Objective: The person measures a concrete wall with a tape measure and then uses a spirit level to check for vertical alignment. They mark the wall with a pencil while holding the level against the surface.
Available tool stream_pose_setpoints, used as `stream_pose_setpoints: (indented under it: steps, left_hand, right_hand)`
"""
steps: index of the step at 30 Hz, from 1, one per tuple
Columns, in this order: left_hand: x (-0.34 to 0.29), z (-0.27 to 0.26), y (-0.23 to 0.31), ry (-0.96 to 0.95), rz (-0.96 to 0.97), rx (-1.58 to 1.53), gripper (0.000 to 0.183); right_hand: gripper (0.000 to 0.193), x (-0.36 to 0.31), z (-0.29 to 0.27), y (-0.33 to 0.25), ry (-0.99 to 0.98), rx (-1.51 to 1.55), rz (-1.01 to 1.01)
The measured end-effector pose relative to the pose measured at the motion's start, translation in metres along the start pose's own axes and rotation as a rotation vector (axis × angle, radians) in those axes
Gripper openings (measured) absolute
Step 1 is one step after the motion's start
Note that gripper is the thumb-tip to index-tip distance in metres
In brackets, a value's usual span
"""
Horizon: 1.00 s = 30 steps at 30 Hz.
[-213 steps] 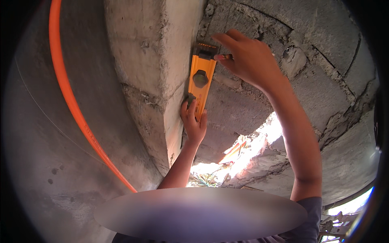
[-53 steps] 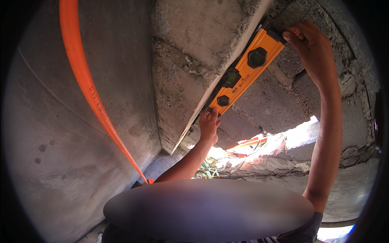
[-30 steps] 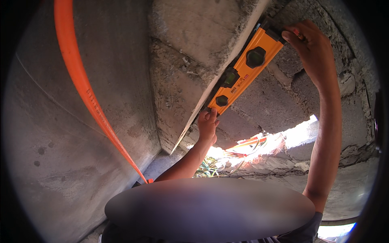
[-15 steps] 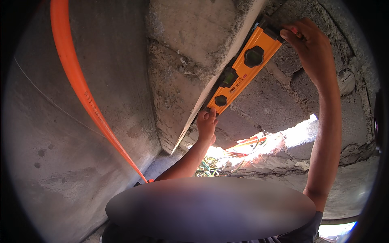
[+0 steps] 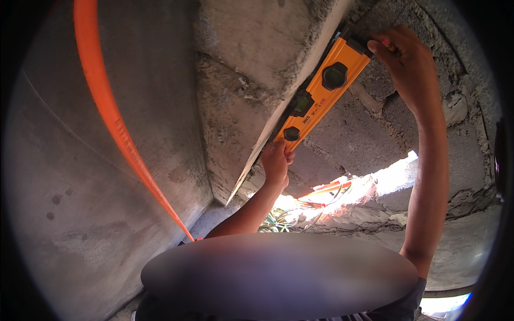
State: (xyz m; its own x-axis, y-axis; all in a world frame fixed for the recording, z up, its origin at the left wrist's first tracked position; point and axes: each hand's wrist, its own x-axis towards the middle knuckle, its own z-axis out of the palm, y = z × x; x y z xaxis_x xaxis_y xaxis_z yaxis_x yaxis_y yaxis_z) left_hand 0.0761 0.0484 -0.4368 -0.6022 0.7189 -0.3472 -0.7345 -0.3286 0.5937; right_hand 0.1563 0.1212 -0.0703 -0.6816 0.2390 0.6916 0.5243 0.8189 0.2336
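An orange-yellow spirit level (image 5: 317, 95) with black-framed vials lies slantwise along the edge of a concrete beam, upper end to the right. My left hand (image 5: 275, 161) is closed round its lower end, thumb on the face. At the upper end is my right hand (image 5: 408, 63), its fingers pinched together and its thumb at the level's corner. A small thin red-ended thing (image 5: 387, 44) sticks out between those fingers; most of it is hidden, so its kind is unclear.
A concrete beam (image 5: 251, 59) runs along the level's left side. An orange tube (image 5: 104, 101) hangs in front of the grey wall (image 5: 48, 160) at left. Rough blockwork (image 5: 348, 125) lies right of the level. Below, a bright gap holds tangled wires (image 5: 278, 220) and orange conduit (image 5: 327, 187).
My left hand has shifted slightly up onto the level's end, its thumb laid flatter. The level and right hand have barely moved. The orange tube appears slightly further right.
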Motion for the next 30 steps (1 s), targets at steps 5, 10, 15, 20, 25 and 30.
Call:
stream_pose_setpoints:
  steps: [5, 10, 15, 20, 25, 30]
  left_hand:
    - [-0.009, 0.024, 0.000, 0.016, 0.419, 0.240, 0.022]
    - [-0.004, 0.044, 0.036, -0.179, 1.306, 0.755, 0.046]
    - [-0.012, 0.061, 0.072, -0.252, 1.520, 1.152, 0.076]
    - [-0.029, 0.062, 0.080, -0.275, 1.443, 1.255, 0.077]
    - [-0.027, 0.062, 0.082, -0.263, 1.486, 1.228, 0.081]
    - [-0.014, 0.064, 0.079, -0.339, 1.491, 1.103, 0.085]
  right_hand:
    - [0.022, -0.001, 0.000, -0.002, 0.016, 0.028, 0.035]
    - [0.021, 0.001, 0.000, -0.002, 0.023, 0.021, 0.022]
    - [0.020, -0.001, 0.000, 0.001, 0.017, 0.027, 0.026]
    - [0.020, 0.001, 0.004, 0.002, 0.049, 0.063, 0.003]
    - [0.020, 0.002, -0.001, 0.000, 0.007, -0.001, 0.010]
    - [0.021, 0.001, -0.003, -0.001, -0.014, 0.029, 0.018]
